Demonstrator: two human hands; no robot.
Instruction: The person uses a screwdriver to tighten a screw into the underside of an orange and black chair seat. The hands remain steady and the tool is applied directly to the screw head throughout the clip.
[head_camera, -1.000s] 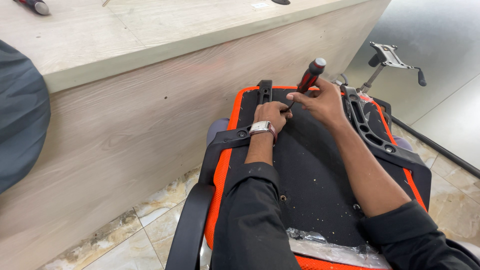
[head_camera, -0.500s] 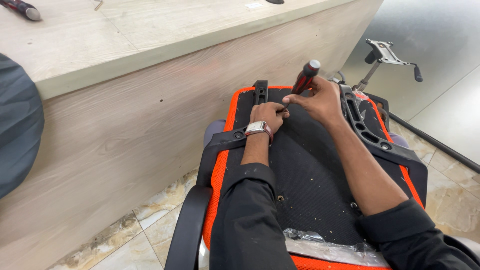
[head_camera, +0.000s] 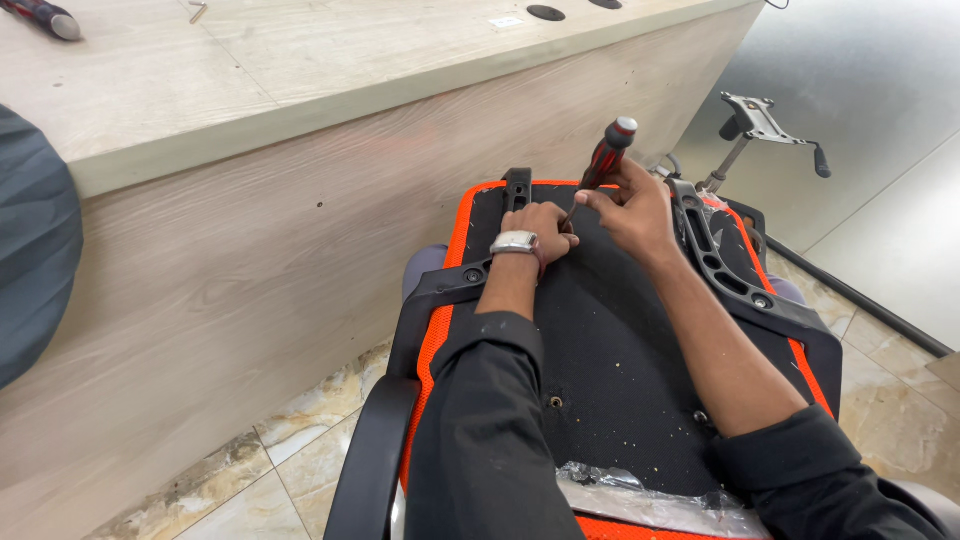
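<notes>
An upturned office chair seat (head_camera: 620, 340) lies in front of me, black underside with an orange mesh rim and black armrest brackets on both sides. My right hand (head_camera: 632, 212) grips a screwdriver (head_camera: 605, 158) with a red and black handle, its tip angled down to the seat's far end. My left hand (head_camera: 540, 228), with a silver watch on the wrist, rests fisted on the seat right beside the tip, fingers pinched at that spot. Whatever it pinches is hidden.
A long wooden desk (head_camera: 250, 200) stands close on the left and ahead, with another screwdriver (head_camera: 40, 16) on its top. A metal chair mechanism (head_camera: 765, 130) lies on the floor at the far right. Crumpled clear plastic (head_camera: 650, 500) sits at the seat's near edge. Marble floor tiles (head_camera: 300, 430) lie below.
The screwdriver handle has tilted a little more upright and both hands have stayed at the same spot on the seat's far end. My view has shifted slightly.
</notes>
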